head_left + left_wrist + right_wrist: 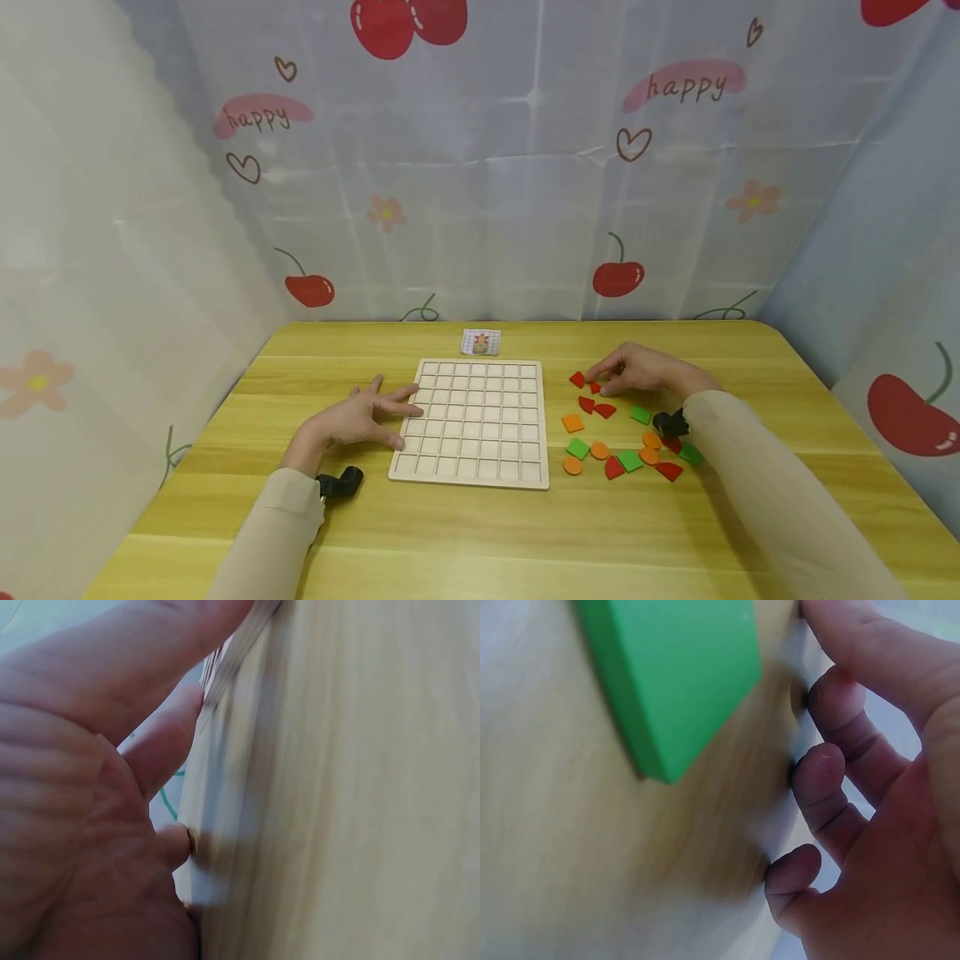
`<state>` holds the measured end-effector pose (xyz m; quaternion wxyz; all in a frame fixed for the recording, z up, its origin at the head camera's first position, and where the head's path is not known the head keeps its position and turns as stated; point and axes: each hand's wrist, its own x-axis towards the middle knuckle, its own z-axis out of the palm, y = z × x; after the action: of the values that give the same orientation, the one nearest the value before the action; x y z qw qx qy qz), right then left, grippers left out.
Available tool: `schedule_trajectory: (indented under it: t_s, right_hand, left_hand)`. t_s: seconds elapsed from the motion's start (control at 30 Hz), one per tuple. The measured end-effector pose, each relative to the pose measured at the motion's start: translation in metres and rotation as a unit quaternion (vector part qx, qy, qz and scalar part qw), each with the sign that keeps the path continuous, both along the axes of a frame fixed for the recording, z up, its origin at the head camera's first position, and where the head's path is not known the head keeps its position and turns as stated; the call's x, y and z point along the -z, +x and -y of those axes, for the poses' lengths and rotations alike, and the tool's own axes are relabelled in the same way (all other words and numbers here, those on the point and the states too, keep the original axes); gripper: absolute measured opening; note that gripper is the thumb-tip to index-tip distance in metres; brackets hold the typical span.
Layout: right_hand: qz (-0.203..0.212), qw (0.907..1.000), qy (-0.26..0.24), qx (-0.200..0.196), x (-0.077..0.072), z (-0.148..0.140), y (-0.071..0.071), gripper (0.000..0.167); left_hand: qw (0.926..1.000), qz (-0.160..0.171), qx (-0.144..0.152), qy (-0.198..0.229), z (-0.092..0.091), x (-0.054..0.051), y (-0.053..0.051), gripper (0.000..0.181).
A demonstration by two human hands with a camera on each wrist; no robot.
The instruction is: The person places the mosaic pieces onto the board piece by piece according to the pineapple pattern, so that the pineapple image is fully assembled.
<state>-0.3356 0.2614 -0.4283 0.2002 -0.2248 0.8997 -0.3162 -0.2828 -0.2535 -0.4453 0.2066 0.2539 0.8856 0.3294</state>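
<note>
A pale wooden grid board (471, 483) lies on the table. My left hand (360, 418) rests at its left edge, fingers spread, with some fingertips over the rim; the left wrist view shows this hand (82, 802) close up beside the tabletop. My right hand (643, 368) is down among red quarter-circle pieces right of the board. Its thumb and index finger pinch a small red piece (596, 388), partly hidden by them. Another red piece (577, 380) lies just left of the index fingertip. The right wrist view shows the right hand's (877, 802) other fingers curled against the table.
Loose orange circles (599, 451), green squares (577, 448), an orange square (573, 423) and more red pieces (669, 472) lie right of the board. A green piece (682, 675) looms near the right wrist. Behind the board lies a small pattern card (481, 342); a printed curtain (480, 208) hangs behind the table.
</note>
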Motion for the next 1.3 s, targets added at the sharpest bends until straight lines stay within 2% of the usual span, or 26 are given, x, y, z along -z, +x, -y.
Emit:
schedule_trajectory:
  t_s: [0.3, 0.77, 1.07, 1.3]
  right_hand:
    - [-0.016, 0.9999, -0.001, 0.002, -0.0017, -0.0031, 0.0041, 0.025]
    - [0.0, 0.9999, -0.009, 0.013, -0.0015, -0.0084, 0.0047, 0.025]
    - [0.001, 0.9995, -0.017, 0.026, 0.0053, -0.008, 0.0081, 0.021]
    - [-0.02, 0.9996, -0.001, 0.019, -0.003, -0.0035, 0.0056, 0.02]
  left_hand:
    - [0.9999, -0.002, -0.001, -0.011, -0.0005, 0.0008, -0.0007, 0.057]
    - [0.9999, -0.004, -0.005, -0.01, -0.0009, 0.002, -0.0011, 0.057]
    - [0.9998, -0.01, -0.003, -0.016, -0.0002, 0.0011, 0.0019, 0.057]
    - [0.9998, -0.013, 0.001, -0.016, -0.0017, 0.0004, 0.0013, 0.057]
